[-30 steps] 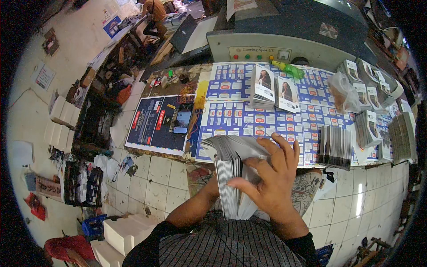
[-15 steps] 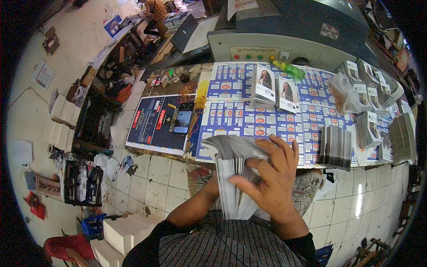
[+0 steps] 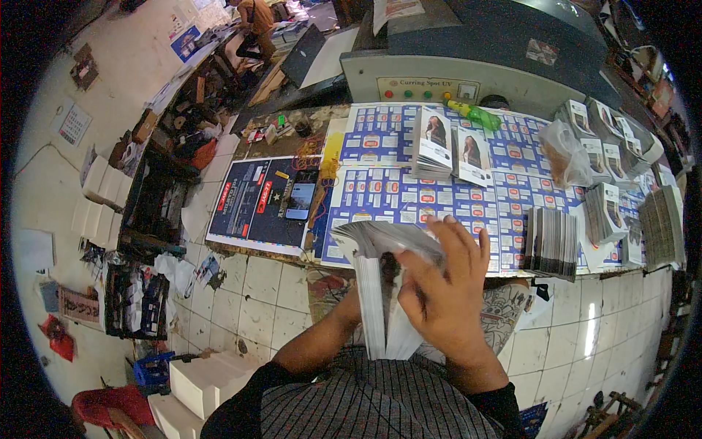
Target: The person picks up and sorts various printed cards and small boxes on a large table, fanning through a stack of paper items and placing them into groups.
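Over my lap stands a thick stack of folded leaflets (image 3: 371,307), their white edges toward me and grey sheets bent over at the top. My left forearm (image 3: 318,333) runs up behind this stack; it supports the stack from there, with the fingers hidden. My right hand (image 3: 452,296) is on the stack's right side. Its thumb and index finger are closed together at the leaflets, while the other fingers stretch up and away. A dark gap parts the left bundle from the sheets beside my right hand.
The table ahead bears blue printed sheets (image 3: 380,146), two leaflet piles (image 3: 436,143), an upright row of leaflets (image 3: 550,241), a green bottle (image 3: 479,115), a plastic bag (image 3: 567,154) and a phone (image 3: 298,201). A large machine (image 3: 417,67) stands behind. Another person (image 3: 256,22) is far left.
My right thumb has drawn up to the index finger. The fanned leaflets have gathered into a tighter left bundle, and a gap has opened to its right. My left arm has stayed put.
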### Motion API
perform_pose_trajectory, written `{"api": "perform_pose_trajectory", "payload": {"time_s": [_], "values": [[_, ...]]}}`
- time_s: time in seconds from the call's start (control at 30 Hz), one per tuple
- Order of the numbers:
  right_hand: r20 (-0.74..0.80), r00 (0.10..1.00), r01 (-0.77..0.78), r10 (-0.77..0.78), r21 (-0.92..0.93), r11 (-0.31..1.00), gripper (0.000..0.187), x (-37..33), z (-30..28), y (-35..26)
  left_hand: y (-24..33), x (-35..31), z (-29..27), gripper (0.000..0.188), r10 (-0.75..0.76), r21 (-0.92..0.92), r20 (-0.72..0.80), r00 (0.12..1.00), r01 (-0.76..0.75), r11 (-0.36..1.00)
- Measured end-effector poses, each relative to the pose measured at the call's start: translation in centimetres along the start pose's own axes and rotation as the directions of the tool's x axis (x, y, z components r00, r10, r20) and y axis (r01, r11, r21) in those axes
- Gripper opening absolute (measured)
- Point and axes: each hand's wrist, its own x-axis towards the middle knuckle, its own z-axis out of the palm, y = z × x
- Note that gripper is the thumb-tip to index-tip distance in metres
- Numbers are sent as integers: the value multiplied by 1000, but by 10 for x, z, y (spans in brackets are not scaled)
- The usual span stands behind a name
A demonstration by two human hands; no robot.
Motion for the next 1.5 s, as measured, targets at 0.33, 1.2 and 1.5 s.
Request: {"api": "perform_pose_trajectory", "payload": {"time_s": [0.33,1.2,1.5], "values": [[48,996,80,-79,-24,997,44,2,-6,-3,-21,-1,-10,69,16,-94,-23,1000,-18,995],[45,998,48,-48,5,999,41,1,-7,-2,1,-11,-4,68,-12,373,72,997,-16,928],[58,997,40,-40,16,999,36,1,-7,-2,-7,-7,-9,70,-6,231,46,999,-4,973]]}}
